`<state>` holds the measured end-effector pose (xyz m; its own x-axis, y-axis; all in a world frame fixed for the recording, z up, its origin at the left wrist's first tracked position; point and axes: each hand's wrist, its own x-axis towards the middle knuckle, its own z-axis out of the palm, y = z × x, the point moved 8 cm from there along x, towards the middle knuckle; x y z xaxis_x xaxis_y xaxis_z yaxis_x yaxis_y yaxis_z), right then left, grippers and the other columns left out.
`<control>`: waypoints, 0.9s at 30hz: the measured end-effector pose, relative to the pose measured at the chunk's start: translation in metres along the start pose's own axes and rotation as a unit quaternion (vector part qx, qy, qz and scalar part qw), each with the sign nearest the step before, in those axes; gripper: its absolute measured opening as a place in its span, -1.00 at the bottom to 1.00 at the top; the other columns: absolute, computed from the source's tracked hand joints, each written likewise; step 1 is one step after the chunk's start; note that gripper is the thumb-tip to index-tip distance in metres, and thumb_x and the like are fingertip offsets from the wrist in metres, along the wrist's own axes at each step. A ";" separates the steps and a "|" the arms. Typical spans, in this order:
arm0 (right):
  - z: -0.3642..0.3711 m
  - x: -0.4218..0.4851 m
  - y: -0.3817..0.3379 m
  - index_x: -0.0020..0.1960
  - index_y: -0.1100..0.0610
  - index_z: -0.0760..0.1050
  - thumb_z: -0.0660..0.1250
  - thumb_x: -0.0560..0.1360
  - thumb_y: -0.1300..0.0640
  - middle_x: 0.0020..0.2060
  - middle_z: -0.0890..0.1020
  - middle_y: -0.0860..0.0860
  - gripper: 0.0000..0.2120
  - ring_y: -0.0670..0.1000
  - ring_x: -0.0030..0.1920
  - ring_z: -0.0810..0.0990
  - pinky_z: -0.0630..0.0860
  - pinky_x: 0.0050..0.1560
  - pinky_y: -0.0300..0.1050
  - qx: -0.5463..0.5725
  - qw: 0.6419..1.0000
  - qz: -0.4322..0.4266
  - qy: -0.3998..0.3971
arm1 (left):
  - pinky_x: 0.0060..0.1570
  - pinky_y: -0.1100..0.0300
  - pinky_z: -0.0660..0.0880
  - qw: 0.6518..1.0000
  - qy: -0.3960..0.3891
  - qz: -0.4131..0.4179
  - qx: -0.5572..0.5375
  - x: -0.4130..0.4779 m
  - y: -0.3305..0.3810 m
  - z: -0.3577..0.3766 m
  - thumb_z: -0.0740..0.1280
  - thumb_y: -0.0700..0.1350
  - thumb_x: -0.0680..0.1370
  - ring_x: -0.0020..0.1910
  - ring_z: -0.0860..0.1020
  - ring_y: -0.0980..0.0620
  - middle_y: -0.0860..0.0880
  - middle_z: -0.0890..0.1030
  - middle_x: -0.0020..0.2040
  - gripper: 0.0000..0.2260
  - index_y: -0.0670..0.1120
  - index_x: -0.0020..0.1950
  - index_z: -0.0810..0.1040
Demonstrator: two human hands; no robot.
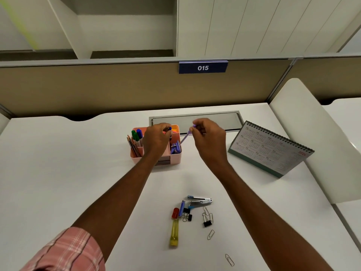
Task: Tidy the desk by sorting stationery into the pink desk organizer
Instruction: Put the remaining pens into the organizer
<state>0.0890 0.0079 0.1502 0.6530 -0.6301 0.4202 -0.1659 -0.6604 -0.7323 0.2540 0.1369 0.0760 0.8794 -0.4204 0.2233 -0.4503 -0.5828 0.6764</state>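
The pink desk organizer (pixel 136 158) stands at the desk's middle, with pencils (pixel 132 146) and green and blue markers (pixel 137 136) in its left compartments. My left hand (pixel 156 140) hovers over it, fingertips pinched on a blue-capped pen (pixel 170 129). My right hand (pixel 210 136) holds the top end of a purple pen (pixel 184 138), whose lower end slants down into the organizer's right compartment. Near me lie a stapler (pixel 200 201), a yellow glue tube with a red cap (pixel 174 229), black binder clips (pixel 207 222) and loose paper clips (pixel 211 234).
A desk calendar (pixel 270 148) stands to the right of the organizer. A grey cable hatch (pixel 224 119) sits behind it. A beige partition with a "015" label (pixel 203 67) closes the back, and a white divider (pixel 312 133) bounds the right side.
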 end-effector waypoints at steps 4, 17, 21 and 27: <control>0.031 0.030 -0.001 0.06 0.13 0.62 0.44 0.56 0.15 -0.12 0.69 0.00 -0.90 -0.06 -0.14 0.63 0.64 -0.07 -0.10 -0.036 0.999 -0.020 -0.015 | -0.06 0.24 0.48 1.000 0.005 -0.005 -0.013 0.002 -0.004 0.001 0.37 -0.02 0.62 0.04 0.67 -0.03 -0.07 0.72 0.13 -0.75 -0.09 0.23 0.69; 0.104 0.041 0.044 0.06 0.16 0.63 0.38 0.60 0.15 -0.07 0.71 0.07 -0.89 0.03 -0.12 0.66 0.64 -0.07 -0.10 -0.111 0.982 0.057 -0.143 | -0.08 0.24 0.49 1.000 0.000 -0.012 -0.012 0.005 -0.007 0.007 0.42 0.00 0.59 0.01 0.67 -0.01 -0.01 0.73 0.08 -0.78 -0.02 0.20 0.69; 0.112 0.043 0.050 0.09 0.19 0.64 0.37 0.61 0.15 -0.06 0.71 0.10 -0.86 0.05 -0.12 0.68 0.68 -0.01 -0.03 -0.115 0.978 0.060 -0.164 | -0.07 0.24 0.47 1.000 -0.001 -0.015 -0.011 0.007 -0.006 0.008 0.41 0.02 0.60 0.01 0.67 -0.02 -0.02 0.73 0.09 -0.78 -0.02 0.20 0.69; 0.116 0.046 0.054 0.07 0.19 0.66 0.38 0.60 0.16 -0.08 0.72 0.11 -0.87 0.07 -0.14 0.68 0.68 -0.05 -0.04 -0.114 0.975 0.066 -0.177 | -0.09 0.27 0.46 1.000 -0.003 0.001 -0.019 0.008 0.001 0.012 0.42 0.01 0.59 0.00 0.68 -0.01 -0.02 0.73 0.05 -0.79 -0.03 0.18 0.69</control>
<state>0.1960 -0.0093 0.0678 0.8224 -0.5617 0.0904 -0.3988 -0.6824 -0.6126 0.2587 0.1250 0.0700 0.8775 -0.4263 0.2197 -0.4456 -0.5554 0.7021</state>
